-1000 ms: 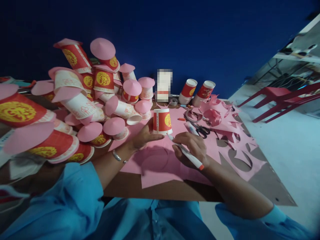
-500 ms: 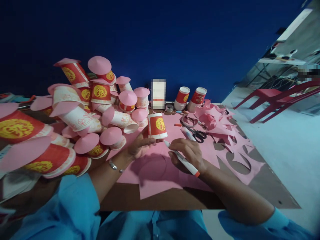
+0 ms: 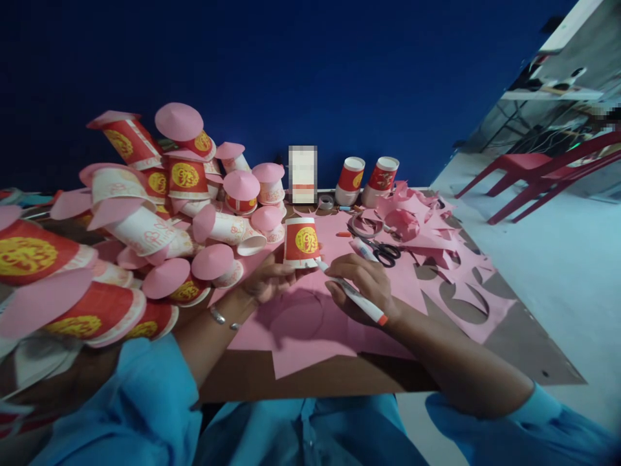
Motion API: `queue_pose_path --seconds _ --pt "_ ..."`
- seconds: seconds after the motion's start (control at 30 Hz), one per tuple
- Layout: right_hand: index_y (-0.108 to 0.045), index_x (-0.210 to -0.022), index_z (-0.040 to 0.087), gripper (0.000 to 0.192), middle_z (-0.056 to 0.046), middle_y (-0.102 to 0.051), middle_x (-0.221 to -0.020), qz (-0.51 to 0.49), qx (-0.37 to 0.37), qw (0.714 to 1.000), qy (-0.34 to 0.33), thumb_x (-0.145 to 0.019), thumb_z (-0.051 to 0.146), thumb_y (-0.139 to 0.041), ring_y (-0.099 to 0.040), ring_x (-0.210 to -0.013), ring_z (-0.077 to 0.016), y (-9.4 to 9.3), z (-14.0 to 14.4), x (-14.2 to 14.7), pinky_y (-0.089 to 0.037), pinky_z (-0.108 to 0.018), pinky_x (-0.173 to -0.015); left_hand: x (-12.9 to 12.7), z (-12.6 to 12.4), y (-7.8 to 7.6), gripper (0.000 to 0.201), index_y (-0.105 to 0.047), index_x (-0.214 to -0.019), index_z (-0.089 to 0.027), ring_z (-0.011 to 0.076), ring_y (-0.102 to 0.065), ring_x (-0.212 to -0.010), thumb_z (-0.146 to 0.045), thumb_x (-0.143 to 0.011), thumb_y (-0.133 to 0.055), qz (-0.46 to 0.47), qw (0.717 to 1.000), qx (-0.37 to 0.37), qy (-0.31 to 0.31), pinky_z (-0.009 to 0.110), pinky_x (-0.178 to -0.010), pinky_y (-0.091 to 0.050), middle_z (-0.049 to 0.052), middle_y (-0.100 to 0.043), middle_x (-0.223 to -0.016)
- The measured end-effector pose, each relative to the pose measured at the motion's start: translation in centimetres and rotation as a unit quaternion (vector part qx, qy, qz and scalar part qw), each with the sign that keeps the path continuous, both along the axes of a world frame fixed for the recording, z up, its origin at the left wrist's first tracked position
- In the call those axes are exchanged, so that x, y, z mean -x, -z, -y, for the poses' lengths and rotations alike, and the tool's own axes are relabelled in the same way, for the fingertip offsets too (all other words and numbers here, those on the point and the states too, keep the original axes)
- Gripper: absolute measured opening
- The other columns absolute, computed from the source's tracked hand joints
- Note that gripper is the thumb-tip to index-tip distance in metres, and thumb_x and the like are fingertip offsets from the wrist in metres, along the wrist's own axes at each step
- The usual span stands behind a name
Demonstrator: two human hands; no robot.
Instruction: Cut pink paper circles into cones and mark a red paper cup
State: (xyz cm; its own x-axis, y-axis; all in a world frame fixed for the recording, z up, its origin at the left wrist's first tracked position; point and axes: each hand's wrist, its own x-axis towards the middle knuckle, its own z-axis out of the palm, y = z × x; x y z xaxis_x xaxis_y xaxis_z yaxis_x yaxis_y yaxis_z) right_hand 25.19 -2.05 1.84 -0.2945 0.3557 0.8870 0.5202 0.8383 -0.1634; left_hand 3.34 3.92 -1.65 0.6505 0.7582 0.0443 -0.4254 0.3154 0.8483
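Deep blue wall [image 3: 310,77] rises behind the brown tabletop [image 3: 526,353], and a red plastic chair [image 3: 524,169] stands on the floor far to the right of the red paper cup [image 3: 301,243]. That cup, wide end down, is in my left hand [image 3: 269,278], whose fingers close around its lower edge. With my right hand [image 3: 363,279] I grip a white marker [image 3: 359,301], its tip at the cup's lower rim; I cannot tell if they touch. Pink sheets [image 3: 334,333] lie beneath the cup, cone-hatted cups [image 3: 187,178] heap to its left, and black-handled scissors [image 3: 381,246] and pink scraps [image 3: 412,217] lie to its right.
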Motion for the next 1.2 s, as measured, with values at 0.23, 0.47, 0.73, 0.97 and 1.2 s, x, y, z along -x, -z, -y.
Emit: queue_pose_path --seconds 0.23,0.47,0.73,0.97,1.2 --pt "-0.062 -0.108 0.022 0.013 -0.002 -0.075 -0.079 -0.005 0.005 1.000 -0.010 -0.097 0.017 -0.064 -0.075 -0.068 -0.0163 -0.1 0.2 0.1 -0.059 -0.025 -0.063 -0.7 0.2 -0.2 0.072 -0.063 -0.142 -0.026 0.0313 -0.067 -0.130 -0.027 -0.074 -0.087 -0.004 0.999 -0.018 -0.028 0.050 -0.118 -0.046 0.010 -0.076 -0.132" --pt "-0.063 -0.105 0.023 0.012 -0.001 -0.074 -0.075 0.004 0.014 1.000 -0.024 -0.095 0.015 -0.063 -0.072 -0.062 -0.0159 0.1 0.4 0.2 -0.056 -0.026 -0.059 -1.0 0.2 0.6 0.074 -0.066 -0.133 -0.025 0.0294 -0.068 -0.115 -0.028 -0.066 -0.098 -0.067 0.992 -0.077 -0.079 0.045 -0.103 -0.051 0.008 -0.075 -0.123" --pt "-0.062 -0.104 0.023 0.017 0.000 -0.073 -0.074 0.012 0.013 0.999 -0.027 -0.093 0.011 -0.063 -0.071 -0.061 -0.0161 0.2 0.4 0.3 -0.058 -0.026 -0.058 -1.0 0.3 0.5 0.077 -0.063 -0.133 -0.027 0.0273 -0.068 -0.108 -0.031 -0.065 -0.100 -0.082 0.990 -0.090 -0.073 0.044 -0.098 -0.052 0.006 -0.073 -0.118" --pt "-0.062 -0.107 0.023 0.021 0.000 -0.073 -0.074 0.027 0.000 0.999 -0.025 -0.091 0.009 -0.062 -0.073 -0.063 -0.0156 0.0 0.4 0.3 -0.060 -0.025 -0.059 -0.8 0.4 0.6 0.084 -0.060 -0.138 -0.027 0.0307 -0.068 -0.114 -0.035 -0.064 -0.100 -0.112 0.987 -0.098 -0.066 0.047 -0.100 -0.054 0.008 -0.072 -0.121" --pt "-0.061 -0.104 0.022 0.018 -0.001 -0.072 -0.073 0.031 -0.004 0.999 -0.024 -0.092 0.008 -0.063 -0.072 -0.062 -0.0153 -0.1 0.3 0.5 -0.058 -0.025 -0.057 -0.8 0.5 0.2 0.085 -0.059 -0.139 -0.026 0.0320 -0.068 -0.115 -0.038 -0.065 -0.099 -0.129 0.984 -0.105 -0.056 0.049 -0.101 -0.054 0.008 -0.073 -0.120"
